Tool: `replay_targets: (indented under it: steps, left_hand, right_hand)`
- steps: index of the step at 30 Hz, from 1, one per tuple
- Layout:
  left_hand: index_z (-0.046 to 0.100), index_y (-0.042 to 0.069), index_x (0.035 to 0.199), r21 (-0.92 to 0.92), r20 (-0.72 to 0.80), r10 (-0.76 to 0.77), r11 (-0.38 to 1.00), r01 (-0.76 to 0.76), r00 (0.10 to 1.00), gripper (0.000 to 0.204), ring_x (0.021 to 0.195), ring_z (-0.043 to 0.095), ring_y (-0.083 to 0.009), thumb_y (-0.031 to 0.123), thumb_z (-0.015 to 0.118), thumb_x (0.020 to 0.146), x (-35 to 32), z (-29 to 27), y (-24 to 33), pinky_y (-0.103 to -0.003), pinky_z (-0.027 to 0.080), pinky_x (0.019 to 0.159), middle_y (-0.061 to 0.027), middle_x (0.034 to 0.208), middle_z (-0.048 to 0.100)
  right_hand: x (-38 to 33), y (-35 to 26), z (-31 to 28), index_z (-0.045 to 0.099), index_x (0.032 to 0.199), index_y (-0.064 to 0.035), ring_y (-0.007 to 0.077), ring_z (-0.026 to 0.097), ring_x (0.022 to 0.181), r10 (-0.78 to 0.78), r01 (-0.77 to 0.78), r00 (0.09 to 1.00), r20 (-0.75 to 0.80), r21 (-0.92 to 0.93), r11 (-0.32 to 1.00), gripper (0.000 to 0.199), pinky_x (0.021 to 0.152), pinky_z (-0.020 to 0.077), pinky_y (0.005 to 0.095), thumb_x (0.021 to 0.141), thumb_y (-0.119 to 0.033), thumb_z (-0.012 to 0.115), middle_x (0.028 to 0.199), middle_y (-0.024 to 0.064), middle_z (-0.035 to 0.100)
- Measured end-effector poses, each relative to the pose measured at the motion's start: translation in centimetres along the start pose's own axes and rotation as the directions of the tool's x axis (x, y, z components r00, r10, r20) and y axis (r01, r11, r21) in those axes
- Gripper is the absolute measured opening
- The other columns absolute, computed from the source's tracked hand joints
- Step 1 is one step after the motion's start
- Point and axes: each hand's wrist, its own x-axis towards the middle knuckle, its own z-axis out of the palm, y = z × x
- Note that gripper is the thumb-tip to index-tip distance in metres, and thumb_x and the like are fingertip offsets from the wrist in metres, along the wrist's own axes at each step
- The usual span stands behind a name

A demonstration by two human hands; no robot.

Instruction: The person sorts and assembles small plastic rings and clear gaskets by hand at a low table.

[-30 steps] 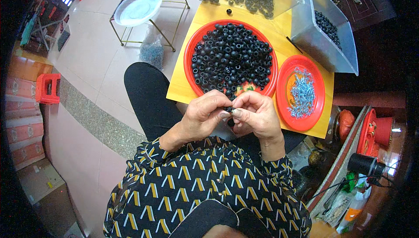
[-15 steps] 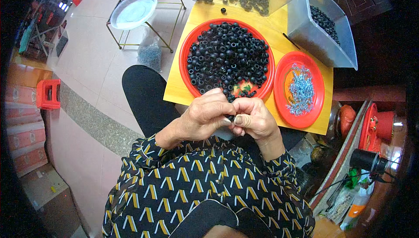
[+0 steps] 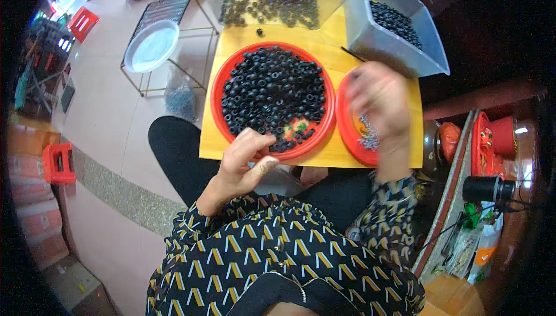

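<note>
My left hand (image 3: 240,162) is at the near rim of a large red plate (image 3: 217,99) heaped with small round black hollow pieces (image 3: 272,84). Its thumb and index finger stand apart, and no held piece shows between them. A few loose black pieces lie beside its fingertips, near a bare patterned patch of the plate. Over a smaller red plate (image 3: 343,122) to the right is my right hand (image 3: 382,99), smeared by motion. Whether it holds anything cannot be made out. It hides much of that plate, where small shiny silvery-blue pieces (image 3: 369,136) lie.
Two clear plastic bins, one at the back (image 3: 269,3) and one at the back right (image 3: 397,32), hold more black pieces. One black piece (image 3: 259,32) sits on the yellow tabletop (image 3: 313,35). Left of the table is a wire rack (image 3: 168,12) with a white basin (image 3: 152,46).
My hands were together at the large plate's near edge, fingers on a small black piece. They have parted: the right moved right over the small plate, the left slightly left.
</note>
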Motion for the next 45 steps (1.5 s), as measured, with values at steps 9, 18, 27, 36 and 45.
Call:
replay_targets:
  steps: [9,18,27,36,45]
  left_hand:
    - [0.057,0.0,0.086,0.451,-0.134,0.113,0.892,-0.041,0.985,0.023,0.07,0.049,-0.0265,-0.003,0.064,0.064,0.8,-1.5,-1.5,-0.035,0.04,0.063,-0.0111,0.076,0.052]
    - [0.059,0.006,0.078,0.679,0.088,0.181,0.709,-0.192,0.98,0.016,0.071,0.045,-0.0236,0.004,0.059,0.062,4.3,-0.6,-2.4,-0.036,0.035,0.062,-0.0066,0.073,0.047]
    - [0.058,0.004,0.075,0.52,-0.055,0.192,0.843,-0.136,0.98,0.014,0.072,0.048,-0.0259,-0.002,0.058,0.062,4.7,-0.9,-3.3,-0.037,0.036,0.063,-0.0095,0.075,0.05]
    - [0.058,0.0,0.078,0.416,-0.222,0.12,0.909,-0.018,0.968,0.017,0.07,0.051,-0.0271,-0.008,0.059,0.063,1.8,-1.3,-3.2,-0.034,0.041,0.062,-0.0116,0.075,0.053]
    - [0.057,0.002,0.078,0.423,-0.212,0.128,0.906,-0.027,0.969,0.018,0.073,0.051,-0.0277,-0.004,0.061,0.061,1.5,-1.1,-3.7,-0.036,0.04,0.064,-0.0109,0.077,0.053]
  right_hand:
    - [4.2,-0.8,-6.2,0.058,0.094,0.0032,0.0098,0.054,0.057,0.087,-0.093,0.971,-0.223,-0.016,0.996,0.019,0.05,0.0446,0.0209,0.086,-0.013,0.051,0.078,0.0103,0.062]
    - [-2.3,4.8,3.0,0.061,0.089,0.0027,0.014,0.059,0.066,-0.043,0.021,0.999,-0.015,-0.673,0.739,0.014,0.061,0.047,0.0251,0.082,-0.008,0.057,0.076,0.0075,0.062]
    - [-1.5,7.6,6.8,0.06,0.086,-0.0001,0.0297,0.058,0.071,-0.236,0.279,0.954,0.186,-0.84,0.465,0.013,0.064,0.0472,0.0358,0.074,-0.004,0.059,0.077,0.0147,0.057]
    - [0.7,10.0,9.2,0.051,0.072,-0.0035,0.0298,0.053,0.074,-0.28,0.313,0.927,0.25,-0.927,0.206,0.006,0.064,0.0464,0.0376,0.07,-0.006,0.056,0.074,0.0132,0.05]
    - [0.7,9.7,9.4,0.051,0.073,-0.0036,0.0297,0.052,0.071,-0.356,0.344,0.9,0.25,-0.911,0.229,0.005,0.062,0.0454,0.0377,0.071,-0.006,0.055,0.073,0.0128,0.049]
